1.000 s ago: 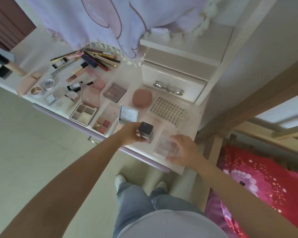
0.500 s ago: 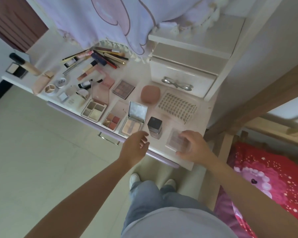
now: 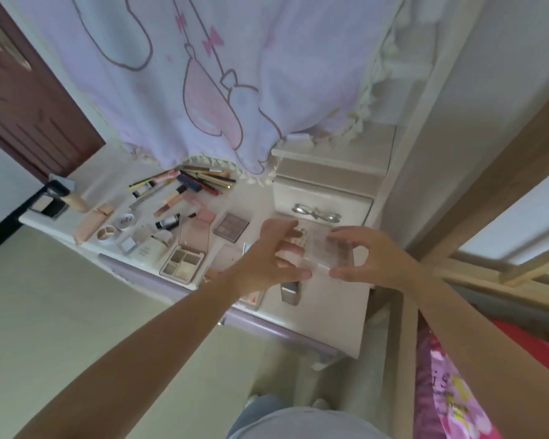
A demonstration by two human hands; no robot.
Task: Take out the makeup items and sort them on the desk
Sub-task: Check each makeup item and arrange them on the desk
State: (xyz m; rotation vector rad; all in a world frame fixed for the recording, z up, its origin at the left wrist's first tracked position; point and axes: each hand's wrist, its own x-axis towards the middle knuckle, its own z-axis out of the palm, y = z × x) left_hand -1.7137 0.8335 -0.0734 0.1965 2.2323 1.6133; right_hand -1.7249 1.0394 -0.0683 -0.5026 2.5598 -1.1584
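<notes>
Nearest, the dark square bottle (image 3: pixel 290 292) stands on the white desk (image 3: pixel 336 315) where the left hand set it down a moment ago, now half hidden under the hands. Just above it, the clear-lidded palette (image 3: pixel 322 250) has come up off the desk — half a second ago it lay flat under the right hand. Both hands now hold it: the right hand (image 3: pixel 366 259) pinches its right edge, the left hand (image 3: pixel 271 256), empty before, has closed in on its left edge. Farther left, the four-pan palette (image 3: pixel 182 263) lies unmoved; beyond it, the pencils and brushes (image 3: pixel 200 182) remain fanned below the draped cloth (image 3: pixel 235 74).
</notes>
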